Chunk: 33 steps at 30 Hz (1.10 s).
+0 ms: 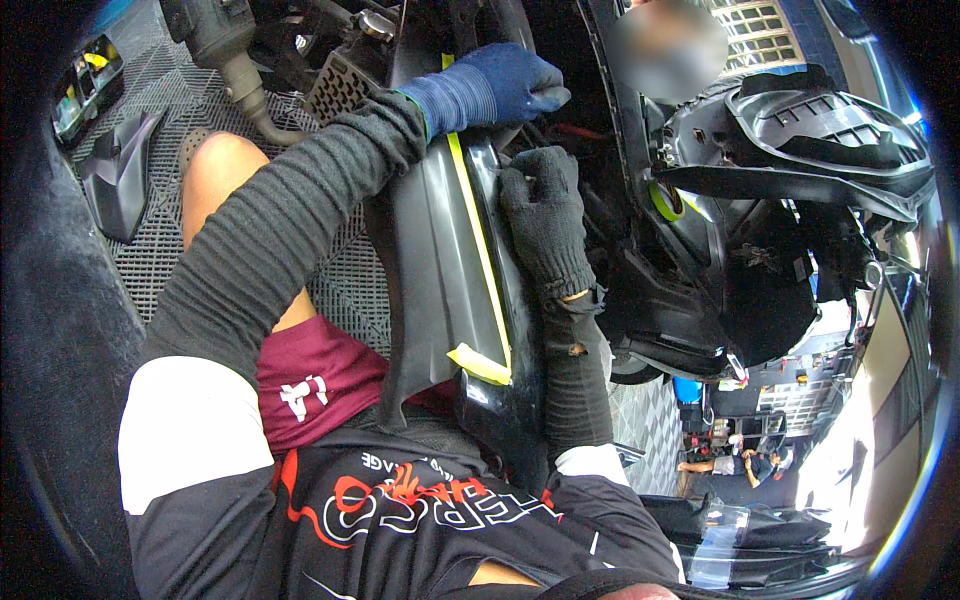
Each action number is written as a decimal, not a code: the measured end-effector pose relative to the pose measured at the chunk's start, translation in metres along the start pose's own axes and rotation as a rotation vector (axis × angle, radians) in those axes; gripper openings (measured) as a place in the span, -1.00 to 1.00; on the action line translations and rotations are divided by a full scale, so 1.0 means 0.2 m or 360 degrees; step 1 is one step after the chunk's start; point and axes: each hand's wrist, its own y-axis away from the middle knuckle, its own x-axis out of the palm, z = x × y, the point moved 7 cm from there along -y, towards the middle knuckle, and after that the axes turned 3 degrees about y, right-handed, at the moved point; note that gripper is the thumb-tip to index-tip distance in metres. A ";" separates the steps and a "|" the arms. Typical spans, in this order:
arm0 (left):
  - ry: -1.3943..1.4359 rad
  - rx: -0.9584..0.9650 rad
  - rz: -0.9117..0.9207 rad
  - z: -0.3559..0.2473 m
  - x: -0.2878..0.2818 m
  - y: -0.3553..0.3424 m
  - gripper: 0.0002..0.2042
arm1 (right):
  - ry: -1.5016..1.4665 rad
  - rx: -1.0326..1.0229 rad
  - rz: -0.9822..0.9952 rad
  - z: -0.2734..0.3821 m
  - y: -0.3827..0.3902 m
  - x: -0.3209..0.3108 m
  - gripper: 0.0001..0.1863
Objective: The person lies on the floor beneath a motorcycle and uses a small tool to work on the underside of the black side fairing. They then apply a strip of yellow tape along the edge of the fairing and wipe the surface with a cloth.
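A long black plastic panel (440, 260) lies lengthwise before me, with yellow tape (475, 225) running down it and a folded tape end (480, 366) near my body. Over its far end is my left hand (495, 88) in a blue knitted glove, fingers curled closed; what they hold, if anything, is hidden. My right hand (547, 205), in a dark grey glove, is by the panel's glossy right edge. Its fingers are bent inward and closed, and I cannot make out anything in them. Dark ribbed sleeves cover both forearms.
Motorcycle bodywork (740, 260) stands close on the right, with a roll of yellow tape (667, 201) on it. A metal exhaust pipe (245, 90) is at the upper left. A loose black part (120, 175) lies on the grated floor tiles (345, 270). Farther right is another person (757, 466).
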 end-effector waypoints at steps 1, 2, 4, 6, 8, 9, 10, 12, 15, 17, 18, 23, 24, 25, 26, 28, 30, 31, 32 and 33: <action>-0.0018 0.0005 0.0008 0.00 0.00 0.00 -0.56 | 0.0019 0.0002 0.0009 0.00 0.00 0.00 -0.86; -0.0035 0.0009 0.0016 0.00 0.00 0.00 -0.55 | 0.0039 0.0004 0.0017 0.00 -0.01 0.01 -0.86; -0.0030 -0.0004 0.0037 -0.02 -0.01 -0.01 -0.54 | 0.0024 0.0014 -0.0013 0.00 0.00 0.00 -0.85; -0.0015 -0.0004 0.0028 -0.03 -0.02 0.00 -0.53 | 0.0017 0.0032 -0.0022 -0.01 0.01 0.00 -0.85; 0.0008 0.0010 -0.0011 -0.02 -0.03 0.01 -0.53 | 0.0017 0.0056 -0.0011 -0.02 0.02 0.01 -0.85; 0.0008 -0.0006 0.0008 -0.02 -0.02 0.01 -0.53 | 0.0027 0.0055 -0.0022 -0.02 0.02 0.00 -0.85; 0.0008 -0.0021 0.0028 -0.02 -0.01 0.00 -0.53 | 0.0037 0.0054 -0.0033 -0.01 0.00 0.00 -0.85; -0.0007 -0.0028 0.0034 -0.01 -0.01 0.00 -0.53 | 0.0010 0.0064 -0.0037 -0.01 0.00 -0.01 -0.86; -0.0030 -0.0011 0.0024 -0.02 -0.02 0.00 -0.54 | -0.0051 0.0081 -0.0022 -0.01 0.01 -0.02 -0.86; -0.0018 -0.0014 0.0058 -0.03 -0.02 0.01 -0.55 | -0.0032 0.0073 -0.0020 -0.01 0.02 -0.01 -0.87; -0.0016 0.0002 0.0033 -0.02 -0.02 0.01 -0.55 | -0.0039 0.0078 -0.0034 -0.01 0.02 -0.01 -0.86; -0.0028 0.0005 -0.0011 -0.03 -0.03 -0.01 -0.59 | -0.0023 0.0018 -0.0055 -0.03 0.03 -0.02 -0.86; -0.0021 0.0000 -0.0005 -0.03 -0.03 0.00 -0.59 | -0.0040 0.0034 -0.0055 -0.04 0.03 -0.01 -0.86; -0.0014 -0.0006 0.0001 -0.03 -0.02 0.00 -0.59 | -0.0056 0.0051 -0.0056 -0.04 0.03 -0.01 -0.86; -0.0007 -0.0011 0.0007 -0.03 -0.03 0.01 -0.59 | -0.0073 0.0068 -0.0057 -0.04 0.03 0.00 -0.87; -0.0002 -0.0030 -0.0035 -0.02 -0.02 0.01 -0.59 | -0.0084 0.0074 -0.0047 -0.02 0.00 0.00 -0.87; -0.0003 -0.0038 -0.0067 -0.02 -0.01 0.01 -0.59 | -0.0076 0.0068 -0.0039 -0.02 0.00 0.00 -0.86; -0.0007 -0.0036 -0.0078 -0.01 -0.02 0.01 -0.59 | -0.0063 0.0059 -0.0036 -0.03 0.01 0.00 -0.86; -0.0011 -0.0034 -0.0089 -0.01 -0.02 0.01 -0.59 | -0.0050 0.0050 -0.0033 -0.04 0.01 0.00 -0.86; -0.0034 -0.0048 -0.0045 -0.01 -0.01 0.01 -0.59 | -0.0057 0.0075 -0.0037 -0.04 0.02 0.00 -0.86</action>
